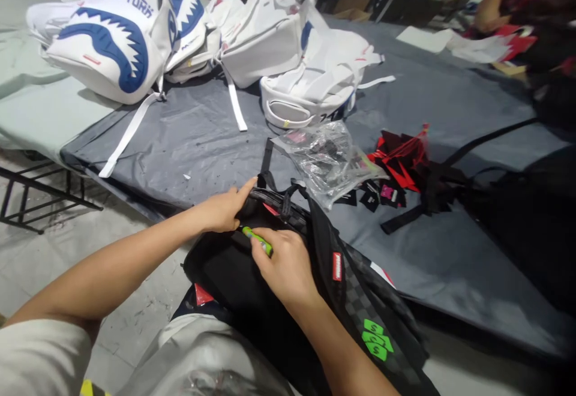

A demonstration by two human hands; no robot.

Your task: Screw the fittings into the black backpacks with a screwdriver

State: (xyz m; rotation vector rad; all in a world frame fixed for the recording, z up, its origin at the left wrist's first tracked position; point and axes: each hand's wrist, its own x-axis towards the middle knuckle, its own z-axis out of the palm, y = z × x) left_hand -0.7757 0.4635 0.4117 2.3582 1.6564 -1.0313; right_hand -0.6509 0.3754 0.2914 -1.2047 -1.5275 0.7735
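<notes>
A black backpack (360, 300) with a checkered panel and green tags lies over the near edge of the grey table (189, 138) and onto my lap. My left hand (222, 209) pinches the bag's top edge beside its handle, fingers closed on the fabric. My right hand (285, 264) is closed round a small green tool (257, 239), whose tip rests against the same edge between both hands.
White backpacks (117, 36) printed with a blue shark mouth and "NEW YORK" are piled at the back left. A clear plastic bag (326, 159) and red and black tags (400, 165) lie mid-table. Another person's hand (488, 15) works at the far right.
</notes>
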